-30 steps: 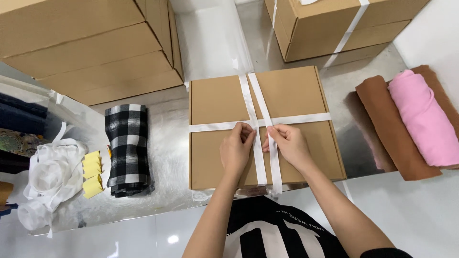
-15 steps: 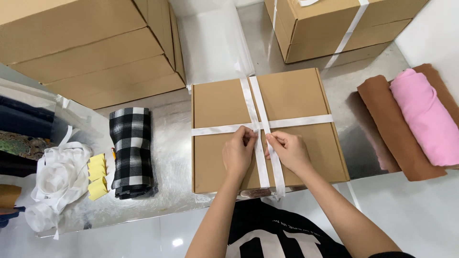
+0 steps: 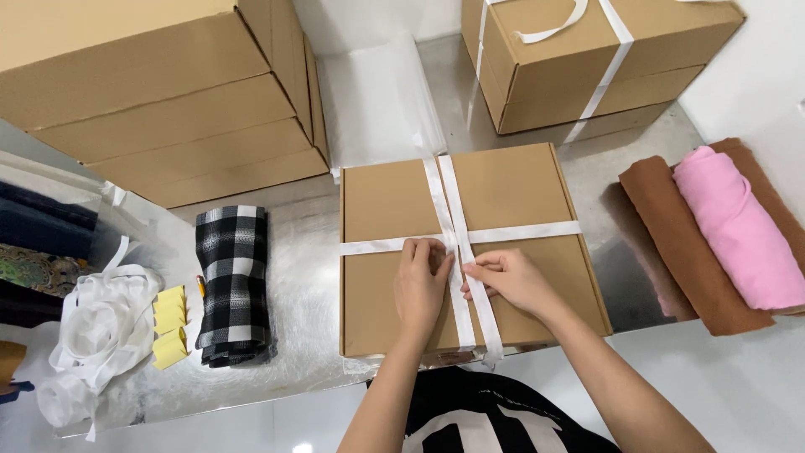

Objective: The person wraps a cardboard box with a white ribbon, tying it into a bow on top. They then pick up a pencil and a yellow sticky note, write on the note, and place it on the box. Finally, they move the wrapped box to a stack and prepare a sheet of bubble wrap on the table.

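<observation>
A flat brown cardboard box (image 3: pixel 520 193) lies on the shiny metal table in front of me. A white ribbon (image 3: pixel 524 232) crosses it sideways and two strands run lengthwise over the middle. My left hand (image 3: pixel 422 281) rests flat on the box lid just left of the crossing, fingertips on the ribbon. My right hand (image 3: pixel 507 279) pinches a lengthwise strand just below the crossing, thumb and fingers closed on it. The strands' loose ends hang over the box's near edge.
Folded black-and-white checked cloth (image 3: pixel 232 281), yellow paper pieces (image 3: pixel 170 325) and a heap of white ribbon (image 3: pixel 92 335) lie to the left. Stacked cardboard boxes (image 3: pixel 159 92) stand at back left, a ribbon-tied box (image 3: pixel 587 59) at back right. Brown and pink folded cloths (image 3: pixel 721 231) lie right.
Both hands stay at the ribbon crossing; the right fingers have shifted slightly down onto the lengthwise strand. The view has drifted a little to the left.
</observation>
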